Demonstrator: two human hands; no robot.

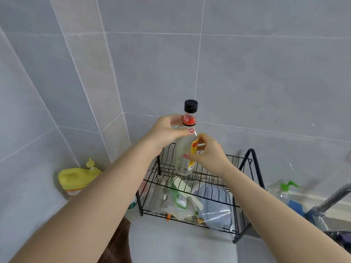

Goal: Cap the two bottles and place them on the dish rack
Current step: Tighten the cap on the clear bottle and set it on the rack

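Note:
A clear glass bottle (183, 149) with a black cap (190, 106), a red neck band and a yellow label stands upright over the top tier of the black wire dish rack (252, 164). My left hand (167, 133) grips the bottle's shoulder just below the neck band. Lower down, my right hand (207, 154) holds the bottle's body from the right, fingers curled around the label. The bottle's base is at the level of the rack's upper wires; I cannot tell whether it rests on them. A second bottle is not visible.
The rack's lower tier holds a grey-blue lidded container (216, 204), plastic bags and small items. A yellow jug (76, 177) stands at the left wall. A pump bottle with a green top (286, 188) and a metal faucet (330, 204) are at the right. A brown cloth (119, 242) lies near me.

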